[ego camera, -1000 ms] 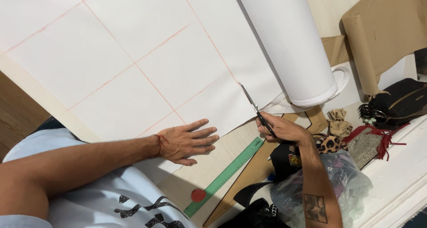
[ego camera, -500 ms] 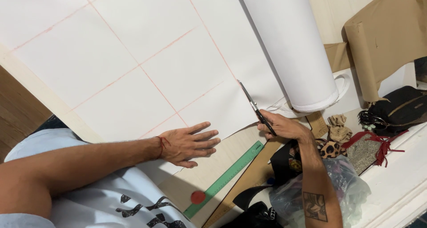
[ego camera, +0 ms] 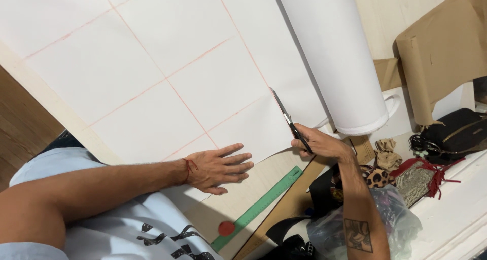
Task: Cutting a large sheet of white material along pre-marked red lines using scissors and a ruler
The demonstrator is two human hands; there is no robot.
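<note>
Two bare hands are seen at a large white paper sheet [ego camera: 167, 82] ruled with red lines. The left hand [ego camera: 218, 168] is laid flat, fingers spread, on the sheet's near edge, gripping nothing. The right hand [ego camera: 319, 142] is closed around the handles of black scissors [ego camera: 289, 119], whose blades lie along a red line. A white paper roll [ego camera: 335, 57] lies just beside the scissors. A green ruler [ego camera: 258, 208] rests on the wooden table [ego camera: 264, 176] below.

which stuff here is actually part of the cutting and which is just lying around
In use:
- scissors in the right hand
- white paper sheet with red lines, pressed flat by the left hand
- paper roll

Lying about:
- green ruler
- brown paper
- black bag
- plastic bag
</note>
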